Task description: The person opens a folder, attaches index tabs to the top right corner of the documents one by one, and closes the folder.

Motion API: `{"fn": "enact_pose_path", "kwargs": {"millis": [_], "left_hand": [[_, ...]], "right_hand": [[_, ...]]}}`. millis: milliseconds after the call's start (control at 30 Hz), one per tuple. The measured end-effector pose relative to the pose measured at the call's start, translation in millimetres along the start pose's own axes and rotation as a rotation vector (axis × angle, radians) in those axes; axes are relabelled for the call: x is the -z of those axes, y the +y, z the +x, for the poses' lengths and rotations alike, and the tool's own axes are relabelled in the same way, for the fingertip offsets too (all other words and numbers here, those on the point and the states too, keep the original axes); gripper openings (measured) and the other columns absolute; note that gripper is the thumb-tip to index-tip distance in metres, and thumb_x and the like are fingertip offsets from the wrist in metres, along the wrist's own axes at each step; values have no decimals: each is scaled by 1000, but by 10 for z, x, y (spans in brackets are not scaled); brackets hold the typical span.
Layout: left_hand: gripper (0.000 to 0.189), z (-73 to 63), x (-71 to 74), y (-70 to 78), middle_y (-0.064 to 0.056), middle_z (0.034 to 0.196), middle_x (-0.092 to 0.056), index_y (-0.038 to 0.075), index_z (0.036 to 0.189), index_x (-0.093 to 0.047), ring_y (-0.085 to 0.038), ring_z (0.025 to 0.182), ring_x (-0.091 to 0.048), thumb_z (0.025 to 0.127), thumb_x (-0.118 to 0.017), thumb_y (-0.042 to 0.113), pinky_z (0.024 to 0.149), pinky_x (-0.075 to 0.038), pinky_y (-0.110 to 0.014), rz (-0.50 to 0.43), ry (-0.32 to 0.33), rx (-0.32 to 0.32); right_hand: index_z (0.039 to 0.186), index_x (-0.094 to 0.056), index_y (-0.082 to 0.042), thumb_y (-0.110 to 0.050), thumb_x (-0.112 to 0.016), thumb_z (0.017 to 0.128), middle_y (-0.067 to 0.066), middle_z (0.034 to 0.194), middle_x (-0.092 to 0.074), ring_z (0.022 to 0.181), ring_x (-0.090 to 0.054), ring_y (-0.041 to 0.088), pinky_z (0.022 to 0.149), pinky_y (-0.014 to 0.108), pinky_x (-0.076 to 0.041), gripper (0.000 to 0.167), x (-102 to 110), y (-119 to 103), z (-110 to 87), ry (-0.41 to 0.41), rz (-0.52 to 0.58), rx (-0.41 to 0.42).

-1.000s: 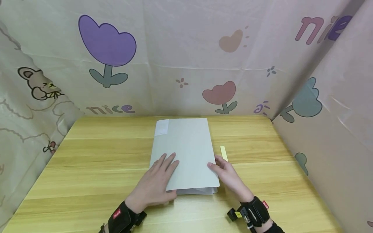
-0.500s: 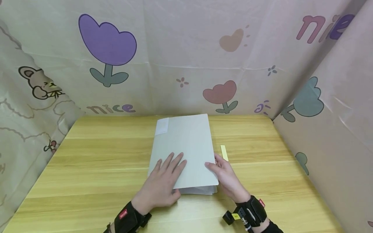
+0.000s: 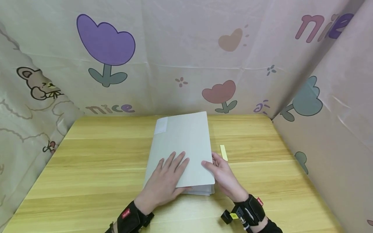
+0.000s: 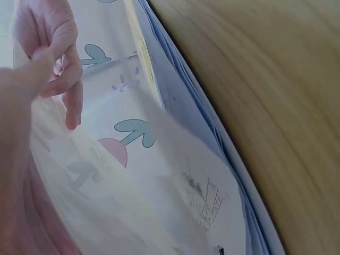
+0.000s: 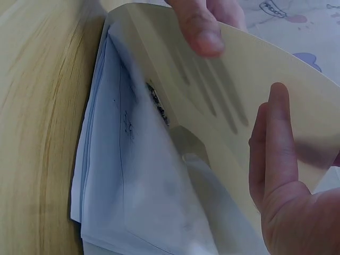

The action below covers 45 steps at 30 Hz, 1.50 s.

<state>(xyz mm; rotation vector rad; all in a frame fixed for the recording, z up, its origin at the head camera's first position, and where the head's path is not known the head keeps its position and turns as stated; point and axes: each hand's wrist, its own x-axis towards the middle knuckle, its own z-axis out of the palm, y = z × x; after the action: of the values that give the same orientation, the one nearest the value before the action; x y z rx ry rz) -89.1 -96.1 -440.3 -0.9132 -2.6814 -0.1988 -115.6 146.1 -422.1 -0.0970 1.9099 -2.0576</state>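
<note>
A pale grey folder [image 3: 186, 139] with a small white label [image 3: 161, 125] at its far left corner stands partly opened on the table. White loose sheets [image 3: 201, 190] show under its near edge; some marked pages appear in both wrist views. My left hand [image 3: 164, 181] lies on the cover with fingers spread, and its thumb tip [image 5: 208, 42] is against the inner face, so the cover is pinched. At the right edge my right hand [image 3: 222, 171] grips the raised cover, thumb on top. In the right wrist view its straight fingers [image 5: 279, 138] are under the cover.
A narrow pale yellow strip [image 3: 223, 152] lies on the wooden table [image 3: 96, 168] just right of the folder. Patterned curtains [image 3: 169, 48] hang close behind the table and along both sides.
My left hand has slid right across the cover, its thumb now under the near edge. The cover's right side has risen and shifted left, with my right hand moving slightly left too.
</note>
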Motion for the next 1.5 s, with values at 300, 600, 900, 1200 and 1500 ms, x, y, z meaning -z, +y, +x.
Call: {"fn": "enact_pose_path", "kwargs": {"millis": [300, 600, 900, 1200, 1500], "left_hand": [[91, -19, 69, -42, -16, 165, -35, 7, 158, -38, -43, 146, -39, 86, -83, 39, 106, -47, -63, -34, 42, 28], [78, -73, 84, -190, -24, 156, -44, -5, 154, -39, -43, 137, -51, 86, -68, 17, 104, -51, -52, -158, 382, 42], [67, -221, 211, -361, -26, 146, -53, -6, 153, -39, -39, 90, -71, 89, -51, 9, 42, -48, -22, -245, 631, 136], [67, -507, 448, -496, -35, 135, -51, -10, 152, -30, -36, 84, -64, 89, -50, 6, 61, -57, -21, -276, 773, 286], [94, -480, 491, -601, -13, 160, -19, 15, 162, -26, -42, 142, -28, 77, -55, -12, 121, -25, -62, 25, 1183, 236]], "right_hand": [[159, -28, 4, -33, -44, 111, 30, 152, -44, 134, -53, 37, 104, 38, -52, 62, -42, -56, -19, 4, 47, 11], [147, -52, 3, -23, -49, 111, 20, 143, -59, 120, -64, 31, 102, 44, -54, 44, -98, 40, 120, -15, -452, 266], [135, -66, -3, -29, -79, 92, 18, 152, -52, 141, -48, 37, 116, 54, -40, 52, -37, 261, 169, -99, -1299, 411], [142, -61, -3, -24, -80, 91, 18, 160, -42, 146, -42, 38, 116, 53, -40, 59, 35, 275, 152, -199, -1343, 311], [143, -59, -1, -23, -79, 91, 18, 161, -40, 147, -41, 38, 117, 53, -39, 59, 85, 275, 143, -221, -1329, 324]]}}
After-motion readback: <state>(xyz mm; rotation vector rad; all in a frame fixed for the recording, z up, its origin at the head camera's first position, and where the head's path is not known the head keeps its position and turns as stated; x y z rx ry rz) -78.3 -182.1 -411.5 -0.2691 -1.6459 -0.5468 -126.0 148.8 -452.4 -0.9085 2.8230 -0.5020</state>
